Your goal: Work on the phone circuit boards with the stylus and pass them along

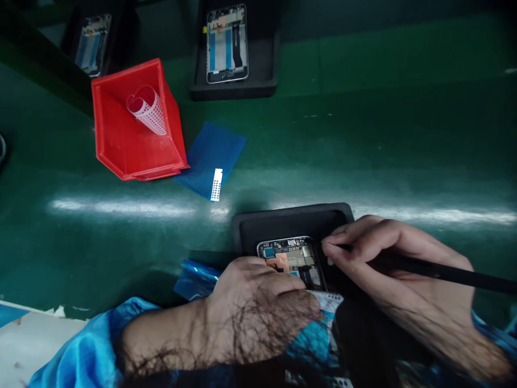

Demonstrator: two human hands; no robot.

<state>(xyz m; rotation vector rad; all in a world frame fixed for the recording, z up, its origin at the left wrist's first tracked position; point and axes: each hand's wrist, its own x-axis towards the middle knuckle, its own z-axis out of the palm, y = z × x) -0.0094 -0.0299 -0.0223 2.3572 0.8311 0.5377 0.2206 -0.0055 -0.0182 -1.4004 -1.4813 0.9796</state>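
An opened smartphone [291,257] with its circuit board bare lies in a black tray [291,214] in front of me. My left hand [262,307] is closed over the phone's lower part, fingers curled and their tips hidden. A blue film sheet [313,339] with a white dotted edge comes out from under this hand, which seems to grip it. Beside the phone's right edge, my right hand [388,258] pinches slim black tweezers [448,273]. Its thumb and forefinger are pressed together near the tray wall; the tool's tip cannot be made out.
At the left stands a red bin [133,148] with a curled white perforated sheet [151,113]. Blue mesh film [205,156] with a white dotted strip [217,185] lies by it. Farther back, another opened phone [227,46] rests in a black tray [234,92]; a third phone [93,46] is far left.
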